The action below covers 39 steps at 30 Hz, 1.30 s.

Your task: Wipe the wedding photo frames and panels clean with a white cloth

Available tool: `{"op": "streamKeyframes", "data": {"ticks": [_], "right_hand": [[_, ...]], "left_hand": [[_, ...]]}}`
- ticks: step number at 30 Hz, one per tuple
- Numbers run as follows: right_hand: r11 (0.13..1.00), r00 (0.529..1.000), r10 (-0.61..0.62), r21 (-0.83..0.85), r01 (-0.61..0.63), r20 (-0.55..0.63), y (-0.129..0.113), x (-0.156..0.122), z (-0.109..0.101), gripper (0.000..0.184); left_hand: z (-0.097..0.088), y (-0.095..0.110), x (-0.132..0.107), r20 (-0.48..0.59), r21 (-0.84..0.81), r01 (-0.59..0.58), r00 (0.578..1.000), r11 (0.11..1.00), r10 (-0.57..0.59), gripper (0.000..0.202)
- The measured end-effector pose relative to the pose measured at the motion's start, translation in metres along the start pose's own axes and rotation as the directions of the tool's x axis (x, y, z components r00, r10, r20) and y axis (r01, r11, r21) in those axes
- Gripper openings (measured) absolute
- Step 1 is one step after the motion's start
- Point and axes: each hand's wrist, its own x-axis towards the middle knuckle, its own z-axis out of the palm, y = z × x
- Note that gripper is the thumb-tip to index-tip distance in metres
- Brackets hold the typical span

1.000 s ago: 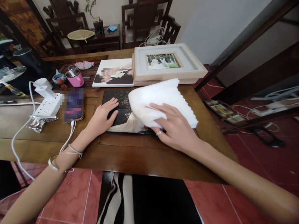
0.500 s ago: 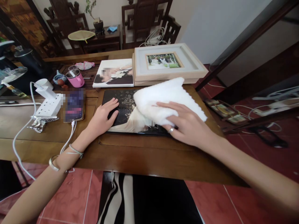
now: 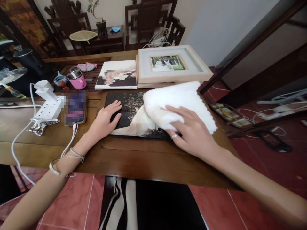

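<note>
A dark glossy photo panel with a pale gown in its picture lies flat on the wooden table. My left hand rests on the panel's left end, fingers stretched out and holding nothing. My right hand grips a fluffy white towel and presses it on the right part of the panel. The towel hides that part of the picture and hangs past the panel's right end. A ring shows on one finger of my right hand.
Behind the panel are a white-edged photo canvas and stacked pale picture frames. To the left stand a pink mug, a phone on a white cable and a power strip. The table's front edge is close to me.
My right hand and the towel have slid a little to the right across the panel, baring slightly more of the picture. My left hand has stayed in place.
</note>
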Motion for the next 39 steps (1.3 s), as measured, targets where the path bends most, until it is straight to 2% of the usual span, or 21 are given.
{"op": "streamKeyframes", "data": {"ticks": [5,9,14,18,21,24,32,35,39], "right_hand": [[0.992,0.995,-0.075,0.106,0.068,0.066,-0.031,0.001,-0.022,0.02],[0.981,0.986,-0.144,0.145,0.131,0.084,-0.037,0.01,-0.024,0.02],[0.986,0.99,-0.121,0.121,0.111,0.073,-0.015,0.017,-0.008,0.017],[0.999,0.999,-0.017,0.041,0.015,0.039,0.011,0.019,0.011,0.014],[0.999,0.999,0.043,0.015,-0.043,0.006,0.017,0.021,0.018,0.016],[0.999,0.999,0.047,0.028,-0.047,-0.007,0.006,0.02,0.014,0.016],[0.977,0.992,-0.109,0.189,0.096,0.057,-0.034,0.008,-0.008,0.019],[0.96,0.985,-0.165,0.237,0.149,0.051,-0.041,0.009,-0.015,0.021],[0.962,0.977,-0.196,0.212,0.174,0.087,-0.039,0.015,-0.019,0.019]], "left_hand": [[-0.011,-0.002,0.01,0.001,0.007,-0.005,1.0,1.0,0.005,0.038],[-0.016,-0.004,0.012,-0.001,0.007,-0.008,1.0,1.0,0.008,0.039],[-0.01,0.001,0.001,-0.013,0.002,-0.01,1.0,1.0,0.01,0.038],[0.005,0.009,-0.007,-0.011,0.005,-0.005,1.0,1.0,0.005,0.039],[0.01,0.013,-0.009,-0.007,0.012,-0.008,1.0,1.0,0.008,0.039],[0.007,0.014,-0.007,0.0,0.013,-0.003,1.0,1.0,0.003,0.039],[-0.001,0.0,0.017,-0.001,0.014,-0.022,1.0,1.0,0.022,0.039],[-0.006,-0.002,0.021,-0.001,0.014,-0.012,1.0,1.0,0.012,0.038],[-0.009,0.001,0.018,-0.001,0.009,-0.009,1.0,1.0,0.009,0.039]]}}
